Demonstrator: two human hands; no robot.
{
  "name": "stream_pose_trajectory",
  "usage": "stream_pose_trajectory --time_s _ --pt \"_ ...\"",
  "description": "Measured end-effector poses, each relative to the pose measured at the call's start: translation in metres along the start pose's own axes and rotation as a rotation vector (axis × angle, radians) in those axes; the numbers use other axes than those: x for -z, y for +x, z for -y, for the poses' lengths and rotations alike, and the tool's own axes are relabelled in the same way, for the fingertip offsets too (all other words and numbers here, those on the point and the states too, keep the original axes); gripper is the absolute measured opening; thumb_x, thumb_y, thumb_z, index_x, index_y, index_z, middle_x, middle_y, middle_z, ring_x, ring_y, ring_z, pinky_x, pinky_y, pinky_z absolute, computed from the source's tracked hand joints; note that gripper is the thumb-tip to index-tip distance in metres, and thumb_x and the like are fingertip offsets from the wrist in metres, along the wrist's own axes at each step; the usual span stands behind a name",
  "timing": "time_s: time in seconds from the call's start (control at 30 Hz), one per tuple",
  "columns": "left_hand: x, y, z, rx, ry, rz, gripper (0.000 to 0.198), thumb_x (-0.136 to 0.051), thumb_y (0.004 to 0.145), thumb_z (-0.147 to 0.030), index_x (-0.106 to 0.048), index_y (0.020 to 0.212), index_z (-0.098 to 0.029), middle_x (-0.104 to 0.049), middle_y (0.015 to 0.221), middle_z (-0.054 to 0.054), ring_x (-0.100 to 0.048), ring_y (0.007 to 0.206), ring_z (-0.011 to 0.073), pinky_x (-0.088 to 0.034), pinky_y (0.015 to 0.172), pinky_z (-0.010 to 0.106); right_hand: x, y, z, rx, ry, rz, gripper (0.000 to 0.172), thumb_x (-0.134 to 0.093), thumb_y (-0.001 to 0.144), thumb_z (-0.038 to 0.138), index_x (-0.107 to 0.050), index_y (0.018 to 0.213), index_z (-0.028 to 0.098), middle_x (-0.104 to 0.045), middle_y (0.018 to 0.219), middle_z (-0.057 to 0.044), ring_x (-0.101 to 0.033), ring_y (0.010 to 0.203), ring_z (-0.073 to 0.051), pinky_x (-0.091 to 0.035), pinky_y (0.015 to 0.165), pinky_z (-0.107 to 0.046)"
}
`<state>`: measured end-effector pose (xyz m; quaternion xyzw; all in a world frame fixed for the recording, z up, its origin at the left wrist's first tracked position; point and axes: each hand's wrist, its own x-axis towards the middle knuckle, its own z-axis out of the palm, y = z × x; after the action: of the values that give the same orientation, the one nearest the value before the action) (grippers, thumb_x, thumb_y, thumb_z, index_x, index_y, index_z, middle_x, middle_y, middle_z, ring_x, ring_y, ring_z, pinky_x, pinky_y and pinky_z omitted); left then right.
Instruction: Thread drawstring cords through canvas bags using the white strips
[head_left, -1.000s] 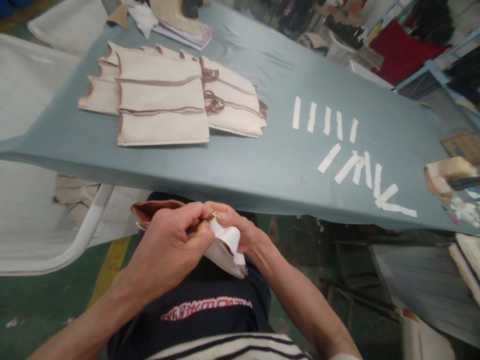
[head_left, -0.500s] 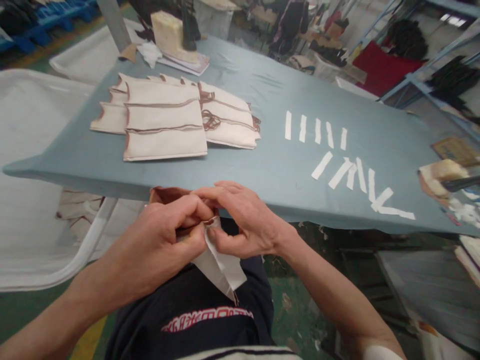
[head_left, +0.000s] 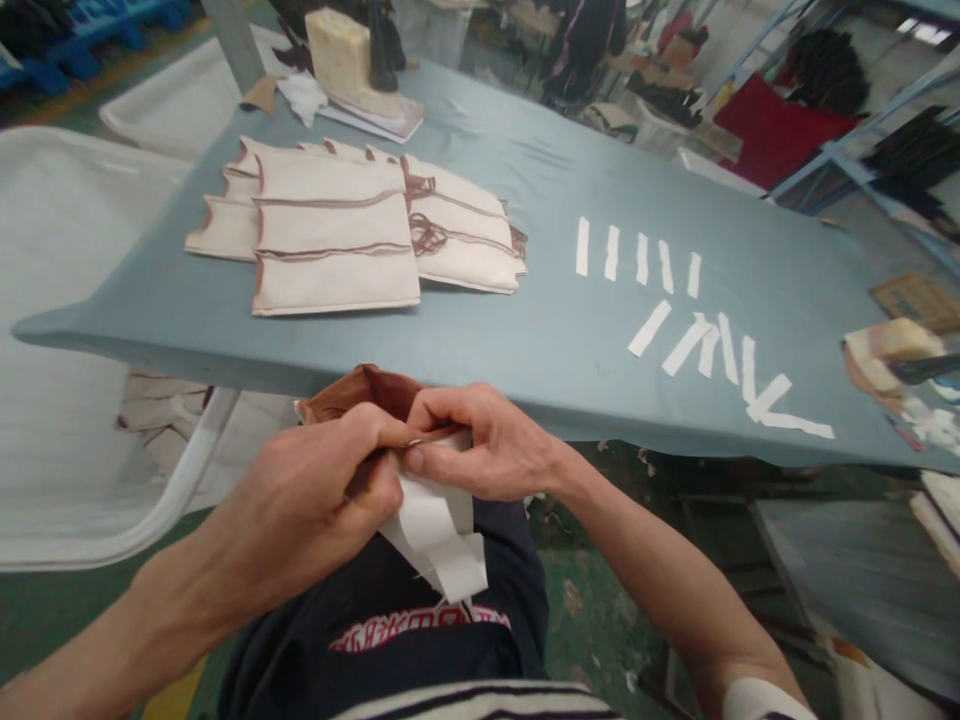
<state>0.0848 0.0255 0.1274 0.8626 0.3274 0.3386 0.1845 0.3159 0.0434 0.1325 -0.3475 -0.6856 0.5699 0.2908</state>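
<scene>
In front of the table edge, both hands pinch the rim of a cloth pouch, cream outside with a brown lining (head_left: 366, 386). My left hand (head_left: 322, 480) has its thumb and fingers closed on the rim. Right beside it, my right hand (head_left: 487, 445) pinches the same edge, thumb below and fingers above. A white strip (head_left: 459, 565) hangs from under the fingers over my lap; where its upper end joins the pouch is hidden. On the table lie overlapping cream pouches (head_left: 337, 280) with brown edging and brown cords.
Several loose white strips (head_left: 682, 350) lie on the blue-covered table (head_left: 525, 350) to the right. Yellowish foam blocks (head_left: 337, 60) stand at the back left and right end. White bins (head_left: 60, 350) flank the left side; a grey surface (head_left: 847, 570) is at lower right.
My right hand has turned and drawn its fingers in tighter on the rim. The brown lining opens wider to view, and the white strip hangs straighter. The view has shifted slightly.
</scene>
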Motion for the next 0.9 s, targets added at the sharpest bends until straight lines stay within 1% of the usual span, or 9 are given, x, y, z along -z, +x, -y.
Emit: stream_pose_trajectory --time_s 0.17,0.3,0.37,0.47,0.53,0.6,0.67,0.77,0.9 --pt "-0.012 -0.014 0.013 -0.18 0.014 -0.042 0.031 -0.051 0.106 -0.002 -0.064 0.119 -0.027 -0.077 0.081 -0.003 -0.074 0.066 0.0187 -0.055 0.067 0.031 -0.016 -0.008 -0.009 -0.217 0.396 0.001 0.029 -0.081 0.08 0.04 -0.058 0.081 0.023 -0.049 0.069 0.009 -0.037 0.06 -0.009 -0.031 0.056 -0.024" --pt "-0.018 -0.018 0.023 -0.25 -0.016 -0.031 0.036 -0.051 0.106 -0.001 -0.067 0.127 -0.026 -0.079 0.086 0.001 -0.077 0.073 0.0216 -0.059 0.071 0.034 -0.024 -0.008 -0.016 -0.282 0.514 -0.041 0.026 -0.074 0.078 0.045 -0.059 0.08 0.023 -0.051 0.066 0.008 -0.038 0.055 -0.01 -0.03 0.053 -0.024" --pt "-0.02 -0.019 0.024 -0.239 -0.025 -0.032 0.037 -0.051 0.106 -0.001 -0.067 0.128 -0.027 -0.079 0.087 0.001 -0.078 0.074 0.0212 -0.06 0.072 0.033 -0.025 -0.007 -0.018 -0.295 0.518 -0.063 0.027 -0.072 0.078 0.046 -0.058 0.079 0.024 -0.05 0.065 0.008 -0.037 0.054 -0.01 -0.031 0.052 -0.024" --pt "-0.017 -0.019 0.017 -0.112 -0.023 -0.029 0.035 -0.054 0.105 -0.006 -0.067 0.128 -0.03 -0.083 0.089 -0.003 -0.079 0.07 0.0184 -0.059 0.07 0.029 -0.022 -0.007 -0.014 -0.281 0.443 -0.058 0.027 -0.074 0.08 0.044 -0.057 0.078 0.024 -0.048 0.065 0.009 -0.036 0.055 -0.009 -0.03 0.052 -0.023" --pt "-0.009 -0.017 0.01 0.021 -0.047 -0.007 0.028 -0.057 0.104 -0.015 -0.067 0.125 -0.03 -0.085 0.095 -0.003 -0.079 0.071 0.0176 -0.06 0.07 0.028 -0.017 -0.009 -0.007 -0.221 0.319 -0.061 0.018 -0.07 0.081 0.037 -0.059 0.078 0.023 -0.047 0.065 0.009 -0.035 0.057 -0.009 -0.029 0.053 -0.023" --pt "0.001 -0.011 0.004 0.138 -0.122 0.075 0.02 -0.058 0.104 -0.023 -0.071 0.119 -0.029 -0.084 0.095 -0.004 -0.076 0.07 0.0169 -0.058 0.069 0.027 -0.013 -0.012 0.001 -0.132 0.162 -0.085 0.006 -0.063 0.08 0.028 -0.06 0.078 0.022 -0.046 0.065 0.009 -0.038 0.059 -0.009 -0.031 0.056 -0.023" --pt "0.011 -0.003 0.002 0.211 -0.218 0.203 0.02 -0.054 0.109 -0.029 -0.074 0.109 -0.027 -0.081 0.086 -0.005 -0.072 0.067 0.0162 -0.055 0.069 0.026 -0.011 -0.016 0.008 -0.048 0.016 -0.113 0.003 -0.059 0.079 0.024 -0.06 0.078 0.022 -0.047 0.064 0.008 -0.041 0.06 -0.01 -0.033 0.058 -0.023" --pt "0.018 0.004 0.01 0.17 -0.303 0.325 0.035 -0.048 0.118 -0.033 -0.073 0.095 -0.026 -0.074 0.075 -0.006 -0.066 0.063 0.0151 -0.051 0.065 0.025 -0.012 -0.02 0.014 0.02 -0.117 -0.141 0.003 -0.057 0.08 0.022 -0.06 0.078 0.022 -0.05 0.065 0.007 -0.043 0.06 -0.009 -0.034 0.059 -0.023" --pt "0.013 -0.007 0.028 -0.075 -0.202 0.285 0.031 -0.052 0.121 -0.028 -0.068 0.094 -0.026 -0.073 0.08 -0.003 -0.066 0.067 0.0169 -0.047 0.067 0.029 -0.016 -0.025 0.014 0.052 -0.116 -0.143 0.004 -0.058 0.083 0.02 -0.059 0.079 0.022 -0.051 0.067 0.008 -0.041 0.058 -0.008 -0.036 0.059 -0.023"
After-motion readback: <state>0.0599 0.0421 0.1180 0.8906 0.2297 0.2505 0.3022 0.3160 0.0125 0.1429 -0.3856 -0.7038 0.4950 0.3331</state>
